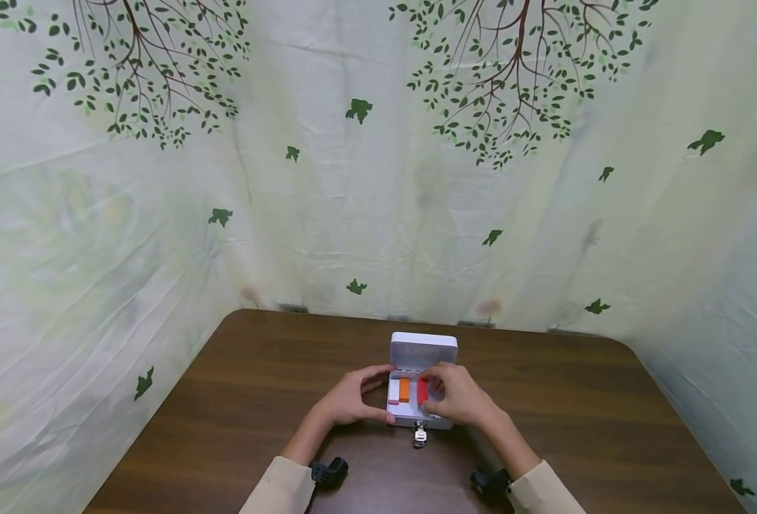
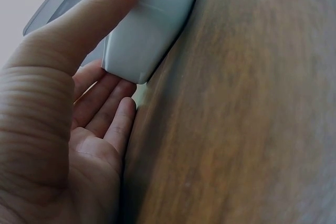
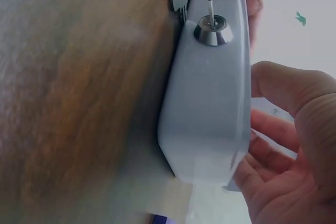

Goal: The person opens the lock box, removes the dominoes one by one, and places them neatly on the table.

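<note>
A small white metal lockbox stands on the table with its lid raised. My left hand holds the box's left side, thumb at the front corner and fingers towards the back; the left wrist view shows the thumb on the box wall. My right hand reaches over the box's right half and pinches a red block inside, thumb at its near end. Left of it lies an orange block, beside a white piece. A key sits in the front lock.
A ring with another key hangs at the box front. Brown wooden table surrounds the box. A small purple thing shows at the right wrist view's lower edge. Leaf-printed cloth hangs behind the table.
</note>
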The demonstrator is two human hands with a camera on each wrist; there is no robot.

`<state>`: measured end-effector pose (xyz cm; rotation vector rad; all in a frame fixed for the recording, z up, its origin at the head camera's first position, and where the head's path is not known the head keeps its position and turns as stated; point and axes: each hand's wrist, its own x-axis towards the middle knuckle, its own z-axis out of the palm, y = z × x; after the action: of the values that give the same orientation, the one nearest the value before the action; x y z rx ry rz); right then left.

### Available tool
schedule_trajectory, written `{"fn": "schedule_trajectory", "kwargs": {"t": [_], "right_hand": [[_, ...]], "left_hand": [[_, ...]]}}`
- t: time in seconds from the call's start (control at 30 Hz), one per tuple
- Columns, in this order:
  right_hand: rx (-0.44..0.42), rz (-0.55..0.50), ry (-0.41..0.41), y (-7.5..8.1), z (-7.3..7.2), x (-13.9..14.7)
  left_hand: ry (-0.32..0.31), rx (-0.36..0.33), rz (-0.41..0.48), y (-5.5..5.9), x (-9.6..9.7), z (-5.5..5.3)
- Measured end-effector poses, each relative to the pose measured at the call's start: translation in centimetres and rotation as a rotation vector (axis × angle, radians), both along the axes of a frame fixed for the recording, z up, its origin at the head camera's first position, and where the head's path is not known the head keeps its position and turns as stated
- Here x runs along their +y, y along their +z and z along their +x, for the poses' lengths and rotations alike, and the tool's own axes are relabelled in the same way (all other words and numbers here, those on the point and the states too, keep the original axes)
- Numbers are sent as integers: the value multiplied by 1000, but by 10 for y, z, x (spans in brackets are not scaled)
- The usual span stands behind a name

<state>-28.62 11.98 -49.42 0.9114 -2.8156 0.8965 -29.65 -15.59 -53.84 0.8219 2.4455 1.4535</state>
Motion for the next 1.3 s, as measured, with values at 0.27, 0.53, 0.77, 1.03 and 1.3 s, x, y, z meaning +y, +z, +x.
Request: {"fn": "schedule_trajectory", "kwargs": {"t": [0.27, 0.53, 0.77, 1.03, 1.3], "right_hand": [[2, -10, 2, 4, 2, 7], [-1, -34, 6, 6, 5, 13], [-5, -45, -13, 7, 5, 19], [-13, -34, -25, 11, 7, 26], [-22, -36, -34, 14, 9, 35]], "left_hand": [[-7, 6, 18, 0, 0, -1], [-2, -2, 19, -2, 0, -2], [-3, 6, 19, -2, 0, 0], [12, -1, -4, 1, 1, 1], [7, 10, -6, 0, 1, 1]]}}
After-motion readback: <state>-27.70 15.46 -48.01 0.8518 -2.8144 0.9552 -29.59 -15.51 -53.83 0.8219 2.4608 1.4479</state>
